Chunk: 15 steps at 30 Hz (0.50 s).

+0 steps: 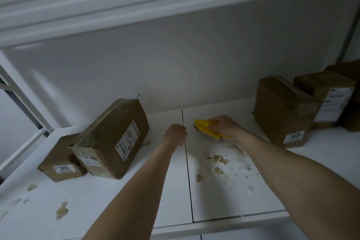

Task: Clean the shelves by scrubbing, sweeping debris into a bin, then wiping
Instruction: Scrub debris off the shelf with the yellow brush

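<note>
Scrubbing the white shelf [136,200] with a yellow brush [206,128], right of centre.
Grips the brush from above with the right hand [224,125], fingers wrapped around it, bristles on the shelf; rests the left hand [175,134] just beside, at the middle seam, fingers curled into a fist. With pale debris [220,160] scattered below the brush, between the left boxes [111,138] and the right boxes [280,109].

open shelf [171,191] lane mid-frame, leaning boxes [109,138] left, upright boxes [282,111] right, debris [220,161] between
</note>
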### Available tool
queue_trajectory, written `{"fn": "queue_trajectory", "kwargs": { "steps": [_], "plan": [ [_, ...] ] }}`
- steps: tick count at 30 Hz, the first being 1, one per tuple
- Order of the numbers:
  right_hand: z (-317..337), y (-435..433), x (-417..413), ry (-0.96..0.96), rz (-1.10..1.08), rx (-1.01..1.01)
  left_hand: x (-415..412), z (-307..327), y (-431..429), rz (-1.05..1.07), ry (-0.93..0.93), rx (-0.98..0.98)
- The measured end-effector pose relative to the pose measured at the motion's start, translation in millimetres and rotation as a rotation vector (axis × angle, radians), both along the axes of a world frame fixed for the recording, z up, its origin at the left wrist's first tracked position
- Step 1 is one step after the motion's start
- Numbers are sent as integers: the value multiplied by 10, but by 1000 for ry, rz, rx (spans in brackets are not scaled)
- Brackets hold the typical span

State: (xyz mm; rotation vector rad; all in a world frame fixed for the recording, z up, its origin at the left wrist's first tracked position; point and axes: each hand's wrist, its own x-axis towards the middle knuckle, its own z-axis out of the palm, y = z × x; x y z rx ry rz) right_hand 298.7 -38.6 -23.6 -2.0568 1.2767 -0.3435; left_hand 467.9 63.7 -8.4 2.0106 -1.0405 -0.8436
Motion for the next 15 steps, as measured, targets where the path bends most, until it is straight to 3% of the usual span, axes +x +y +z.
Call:
{"fn": "queue_trajectory", "kwargs": {
  "steps": [9,15],
  "plan": [
    [-137,-232,-30,146,-318,-61,51,-60,-19,62,55,43],
    [-132,-61,236,210,-94,-54,182,-96,55,37,36,82]
  ]
}}
